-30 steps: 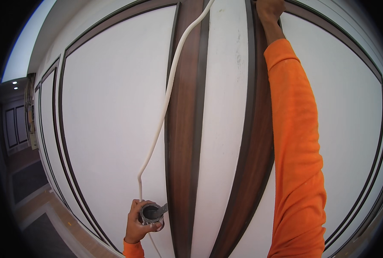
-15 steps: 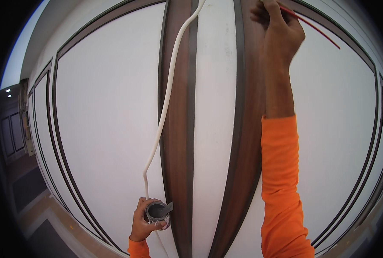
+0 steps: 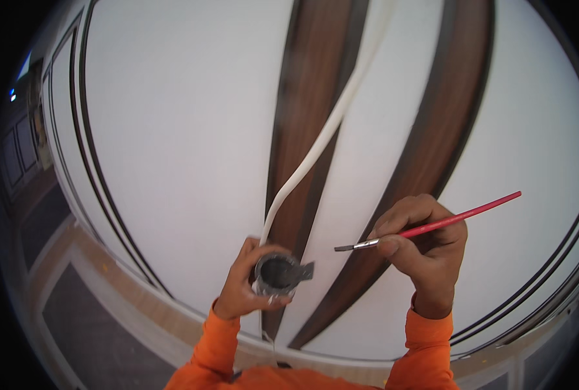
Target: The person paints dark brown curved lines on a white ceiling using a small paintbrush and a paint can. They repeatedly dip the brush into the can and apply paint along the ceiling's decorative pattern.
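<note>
I have one brush (image 3: 445,223) in my right hand (image 3: 436,268), thumb and fingers clamped on it where the red handle meets the metal collar. It is held up in front of the wall (image 3: 179,149), nearer the wall's lower edge than its top part. Its long axis lies aslant: the dark bristles point left and a little down, toward the pot, and the handle's bare end points right and up. The bristle tip is near the pot, apart from it.

My left hand (image 3: 241,286) is curled around one small pot (image 3: 291,285), its mouth facing me, dark grey inside. One flat grey strip (image 3: 307,270) juts from the pot's right side toward the brush.

Two brown bands (image 3: 306,97) with dark borders run down the wall to its lower edge, with one white strip of wall between them. One white cable (image 3: 319,146) slants down across the left band to my left hand; I cannot tell whether my fingers touch it. Two orange sleeves (image 3: 215,344) cover my forearms.
</note>
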A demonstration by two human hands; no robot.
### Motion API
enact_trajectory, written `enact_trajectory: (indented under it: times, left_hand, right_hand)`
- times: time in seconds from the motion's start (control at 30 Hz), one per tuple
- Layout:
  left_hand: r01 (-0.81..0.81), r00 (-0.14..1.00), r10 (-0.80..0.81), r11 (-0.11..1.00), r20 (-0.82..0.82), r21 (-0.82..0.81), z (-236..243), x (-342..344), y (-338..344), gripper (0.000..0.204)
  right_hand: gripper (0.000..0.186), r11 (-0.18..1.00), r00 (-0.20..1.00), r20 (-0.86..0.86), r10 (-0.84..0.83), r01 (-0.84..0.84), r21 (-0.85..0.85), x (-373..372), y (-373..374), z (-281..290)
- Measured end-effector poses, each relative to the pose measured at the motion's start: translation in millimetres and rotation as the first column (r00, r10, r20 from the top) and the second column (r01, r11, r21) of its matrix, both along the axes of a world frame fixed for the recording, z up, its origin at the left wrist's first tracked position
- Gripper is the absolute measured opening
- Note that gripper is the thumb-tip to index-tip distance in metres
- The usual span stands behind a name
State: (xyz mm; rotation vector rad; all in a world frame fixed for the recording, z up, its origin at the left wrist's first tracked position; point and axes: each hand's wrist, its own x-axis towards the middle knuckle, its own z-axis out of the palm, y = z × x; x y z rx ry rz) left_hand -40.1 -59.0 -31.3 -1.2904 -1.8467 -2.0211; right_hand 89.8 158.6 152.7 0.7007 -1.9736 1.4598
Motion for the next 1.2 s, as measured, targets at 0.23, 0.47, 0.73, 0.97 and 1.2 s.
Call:
enact_trajectory:
  times: [0.23, 0.47, 0.73, 0.97, 1.2]
  left_hand:
    - [0.067, 0.998, -0.067, 0.996, -0.004, 0.055, 15.0, -9.9, -5.6, 0.075]
    - [0.087, 0.993, -0.086, 0.996, -0.079, 0.001, 19.2, -13.5, -22.2, 0.077]
    - [0.106, 0.993, -0.103, 0.993, -0.055, 0.047, 2.6, -3.2, -9.9, 0.085]
    - [0.099, 0.99, -0.095, 0.995, -0.108, 0.032, 2.6, -0.2, -8.6, 0.084]
    - [0.096, 0.988, -0.094, 0.995, -0.121, 0.012, 5.5, 3.1, -10.8, 0.081]
  right_hand:
    - [0.016, 0.937, 0.959, 0.218, -0.18, 0.1, 0.336, -32.9, -35.5, -12.7]
    - [0.017, 0.81, 0.952, 0.164, -0.258, 0.121, 0.573, -53.9, -66.2, -24.7]
    - [0.019, 0.637, 0.963, 0.062, -0.264, 0.125, 0.761, -50.4, -65.9, -33.5]
    - [0.018, 0.626, 0.964, 0.064, -0.258, 0.117, 0.771, -46.7, -65.5, -37.5]
    - [0.016, 0.566, 0.958, 0.06, -0.281, 0.115, 0.816, -38.8, -62.7, -18.2]
